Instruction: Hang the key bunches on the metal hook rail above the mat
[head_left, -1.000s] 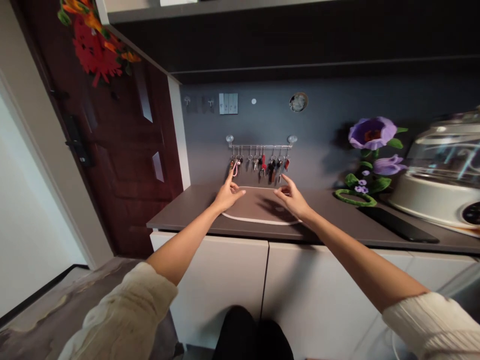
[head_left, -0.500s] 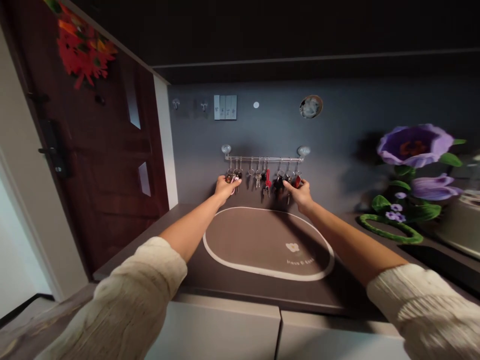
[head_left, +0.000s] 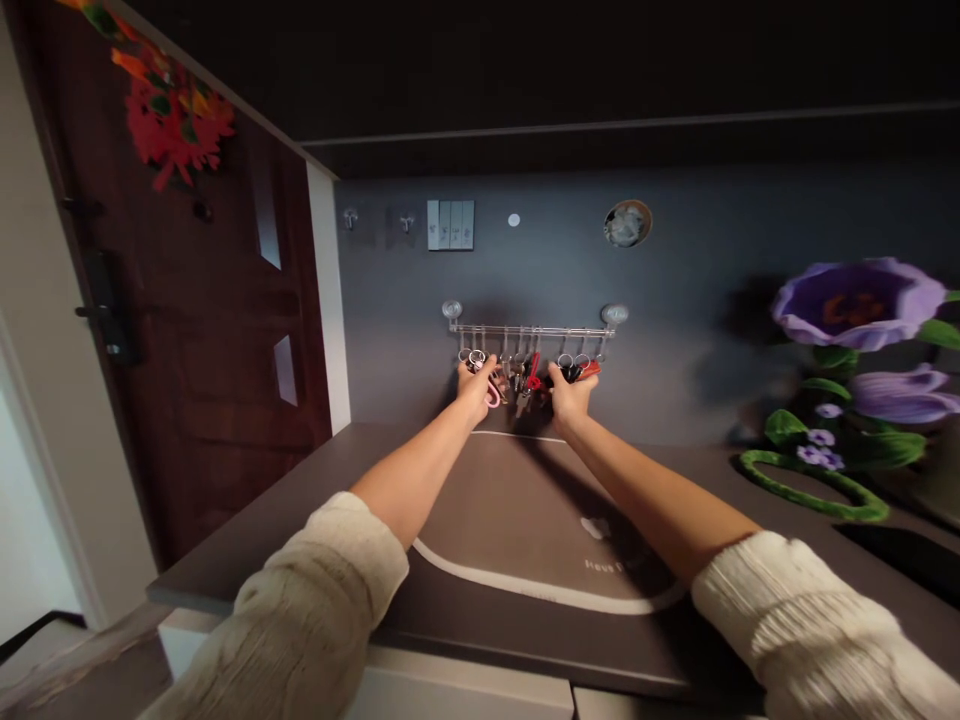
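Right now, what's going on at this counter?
A person is reaching up with both bare hands to the keys hanging from a metal key rack on the grey wall. The left hand is at a bunch with a pink loop; the right hand is at a bunch with a red tag. Whether either hand grips is unclear. Below them lies a brown mat on the counter.

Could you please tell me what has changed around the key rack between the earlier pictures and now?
The left hand and right hand have risen from above the mat to the hanging keys, then moved inward, both now touching keys. The rack stays on the wall.
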